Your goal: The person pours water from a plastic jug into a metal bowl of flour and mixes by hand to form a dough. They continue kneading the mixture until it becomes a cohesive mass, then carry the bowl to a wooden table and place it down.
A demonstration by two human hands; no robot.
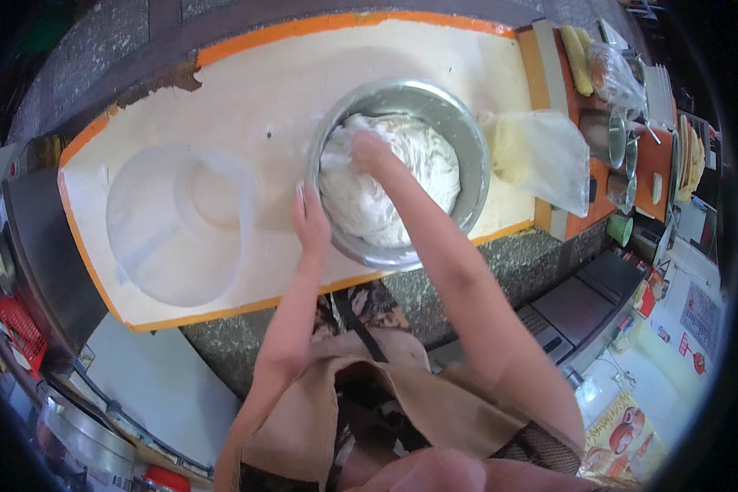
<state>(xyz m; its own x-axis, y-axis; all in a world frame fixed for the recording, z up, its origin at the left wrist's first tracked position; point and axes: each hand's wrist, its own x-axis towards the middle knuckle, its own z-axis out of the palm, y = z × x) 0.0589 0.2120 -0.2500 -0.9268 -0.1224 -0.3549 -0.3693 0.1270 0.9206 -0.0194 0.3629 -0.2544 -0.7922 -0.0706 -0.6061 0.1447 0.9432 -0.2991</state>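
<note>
A large round metal bowl (476, 154) stands on the pale work table and holds a mass of wet white dough (427, 166). My right hand (372, 152) is in the bowl, pressed into the left part of the dough; its fingers are blurred and partly hidden by dough, so their grip cannot be made out. Against the bowl's left outer side rests my left hand (310, 218), its fingers pointing up along the wall. Left of it a large translucent round plastic container (154, 246) sits on the table.
Right of the bowl lies a clear plastic bag (547, 154) with something yellowish inside. Beyond it an orange-topped surface bears metal containers (609, 135) and corn cobs (575, 58). Orange tape edges the table (270, 80). A dark counter (49, 234) stands at left.
</note>
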